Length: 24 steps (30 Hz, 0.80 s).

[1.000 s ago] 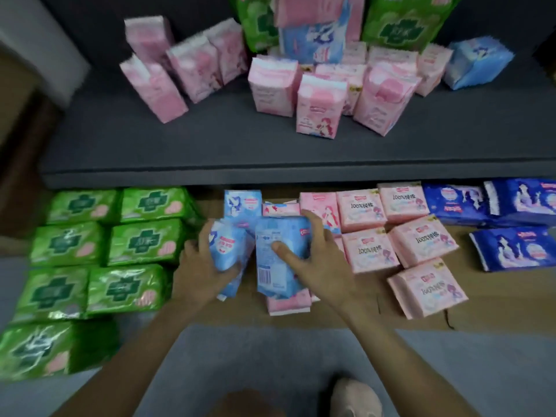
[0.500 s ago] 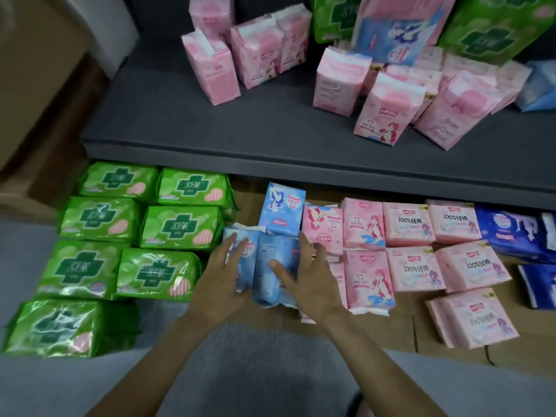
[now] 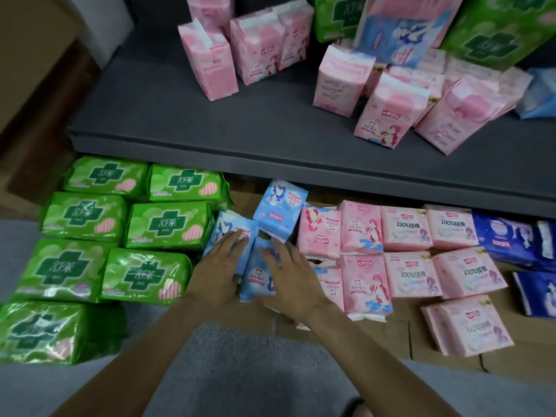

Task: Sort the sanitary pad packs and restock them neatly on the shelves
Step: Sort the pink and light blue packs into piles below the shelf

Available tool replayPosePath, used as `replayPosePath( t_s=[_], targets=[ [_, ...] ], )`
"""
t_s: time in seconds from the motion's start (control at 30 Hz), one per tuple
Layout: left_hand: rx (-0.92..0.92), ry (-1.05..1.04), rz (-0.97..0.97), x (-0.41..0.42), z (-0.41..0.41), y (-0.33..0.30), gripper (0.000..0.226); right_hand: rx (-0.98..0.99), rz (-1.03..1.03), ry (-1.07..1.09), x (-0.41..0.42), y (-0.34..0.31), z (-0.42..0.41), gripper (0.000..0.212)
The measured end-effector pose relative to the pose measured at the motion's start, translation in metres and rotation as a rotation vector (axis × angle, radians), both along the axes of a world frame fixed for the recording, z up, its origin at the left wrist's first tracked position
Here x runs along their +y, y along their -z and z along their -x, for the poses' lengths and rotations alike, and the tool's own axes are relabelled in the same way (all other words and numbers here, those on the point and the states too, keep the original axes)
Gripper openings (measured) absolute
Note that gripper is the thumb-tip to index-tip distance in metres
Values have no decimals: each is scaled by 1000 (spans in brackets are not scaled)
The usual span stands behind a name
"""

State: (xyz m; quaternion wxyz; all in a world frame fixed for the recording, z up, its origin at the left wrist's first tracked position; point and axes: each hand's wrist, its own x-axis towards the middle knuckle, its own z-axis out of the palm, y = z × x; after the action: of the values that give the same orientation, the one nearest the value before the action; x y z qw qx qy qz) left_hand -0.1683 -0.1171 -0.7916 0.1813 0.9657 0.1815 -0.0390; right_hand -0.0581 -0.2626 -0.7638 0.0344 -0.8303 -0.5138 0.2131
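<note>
Squaring up the light-blue packs in the floor row, between green and pink.

Left hand (image 3: 218,270) and right hand (image 3: 290,279) rest flat, fingers straight and spread, on two light-blue packs (image 3: 240,251); next, likely lifting them to the grey shelf (image 3: 240,121), whose left half lies open. Green packs (image 3: 167,224) crowd the left; the shelf lip overhangs.

head cam | faces forward-down (wide-angle) | close above hands (image 3: 255,275)

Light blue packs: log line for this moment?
left hand flat on light blue pack | right hand on neighbouring pack | phase: aligning
</note>
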Motion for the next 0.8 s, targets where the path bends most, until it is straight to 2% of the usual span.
replayPosePath(
  t_s=[0.03,0.13,0.23,0.3,0.4,0.47,0.57,0.7,0.8],
  targets=[
    [2,-24,48,0,1,-3,84,-43,35,-48,-4,5,2,97],
    [56,-90,111,0,-4,-12,71,-151,15,-87,-11,20,-7,98],
    [87,-147,56,-2,-20,-31,59,-88,16,-60,-12,18,-16,97],
    [58,-148,58,-6,-32,-43,50,-43,-62,-90,-16,4,-22,87],
    [-72,-116,134,-12,-55,-65,41,37,-217,86,-33,-28,-50,60],
    [-157,-89,168,-22,-79,-80,36,19,-318,212,-51,-53,-81,50],
    [-293,-59,172,-41,-119,-105,31,-47,-365,366,-85,-86,-133,41],
    [-375,-1,229,-65,-174,-132,37,-98,-433,547,-129,-120,-194,33],
    [-442,126,70,-77,-222,-145,42,-167,-462,579,-150,-136,-238,30]
  ],
)
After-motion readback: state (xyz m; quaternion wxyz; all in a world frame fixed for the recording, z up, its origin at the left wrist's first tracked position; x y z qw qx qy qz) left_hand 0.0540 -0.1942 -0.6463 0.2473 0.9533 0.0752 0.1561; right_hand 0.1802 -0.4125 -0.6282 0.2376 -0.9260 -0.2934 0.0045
